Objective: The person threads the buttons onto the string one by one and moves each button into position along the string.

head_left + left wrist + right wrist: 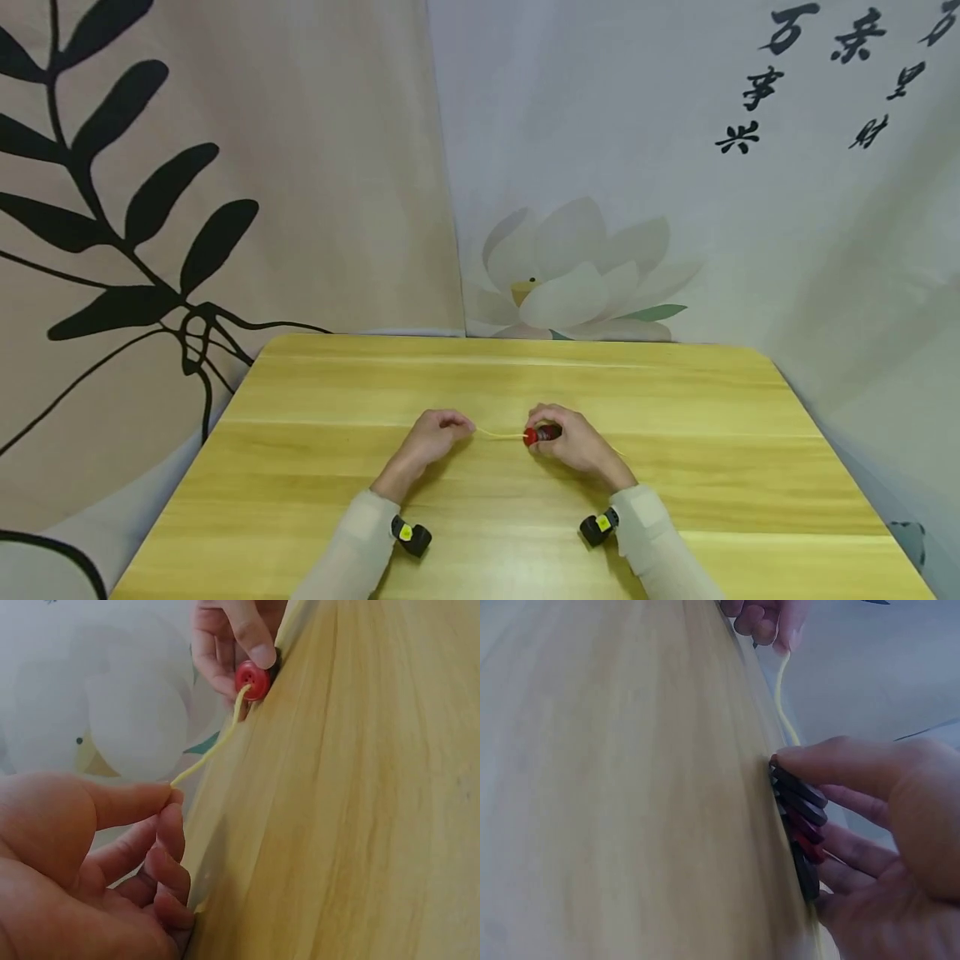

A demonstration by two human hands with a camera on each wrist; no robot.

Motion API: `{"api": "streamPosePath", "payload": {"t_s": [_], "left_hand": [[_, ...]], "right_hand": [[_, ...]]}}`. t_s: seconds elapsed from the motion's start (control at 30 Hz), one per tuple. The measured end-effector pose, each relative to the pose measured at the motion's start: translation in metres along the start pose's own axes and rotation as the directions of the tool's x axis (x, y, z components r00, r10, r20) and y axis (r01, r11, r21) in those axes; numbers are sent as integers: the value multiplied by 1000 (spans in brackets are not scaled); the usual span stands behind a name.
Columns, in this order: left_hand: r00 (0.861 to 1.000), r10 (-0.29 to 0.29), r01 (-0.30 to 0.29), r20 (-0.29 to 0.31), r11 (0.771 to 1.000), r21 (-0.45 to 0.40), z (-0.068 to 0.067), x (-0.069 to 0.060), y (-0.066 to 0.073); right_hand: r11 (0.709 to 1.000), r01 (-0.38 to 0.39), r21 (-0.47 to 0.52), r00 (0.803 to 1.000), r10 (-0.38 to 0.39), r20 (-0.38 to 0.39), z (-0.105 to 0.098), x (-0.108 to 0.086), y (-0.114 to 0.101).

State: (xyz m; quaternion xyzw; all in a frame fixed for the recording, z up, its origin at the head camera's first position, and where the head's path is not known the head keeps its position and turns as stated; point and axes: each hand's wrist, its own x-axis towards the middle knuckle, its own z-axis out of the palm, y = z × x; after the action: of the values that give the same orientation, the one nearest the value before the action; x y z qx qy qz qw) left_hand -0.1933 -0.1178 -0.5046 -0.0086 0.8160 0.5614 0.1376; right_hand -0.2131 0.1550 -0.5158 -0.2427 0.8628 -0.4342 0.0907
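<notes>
A yellow string (210, 752) runs between the two hands. Between thumb and forefinger, the left hand (441, 435) pinches one end of it. At the other side the right hand (573, 440) grips a short stack of buttons (801, 825), dark ones with red among them, threaded on the string. The end button (253, 680) is red and round with small holes, and the string comes out of one of them toward the left hand. Past the right hand, more string shows in the head view. The right fingers partly hide the stack.
Both hands are just above a light wooden table (480, 533) with rounded back corners. Behind it hang cloth backdrops, one with a dark plant print (150, 200), the other with a lotus flower (585, 275). Black wrist cameras (412, 537) are strapped at the sleeves.
</notes>
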Motion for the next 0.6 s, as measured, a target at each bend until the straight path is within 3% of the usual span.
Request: {"api": "streamPosePath", "payload": {"t_s": [0.6], "left_hand": [[999, 32, -31, -22, 999, 37, 0, 0, 0]], "right_hand": [[1000, -29, 5, 1000, 29, -12, -1, 0, 2]]}}
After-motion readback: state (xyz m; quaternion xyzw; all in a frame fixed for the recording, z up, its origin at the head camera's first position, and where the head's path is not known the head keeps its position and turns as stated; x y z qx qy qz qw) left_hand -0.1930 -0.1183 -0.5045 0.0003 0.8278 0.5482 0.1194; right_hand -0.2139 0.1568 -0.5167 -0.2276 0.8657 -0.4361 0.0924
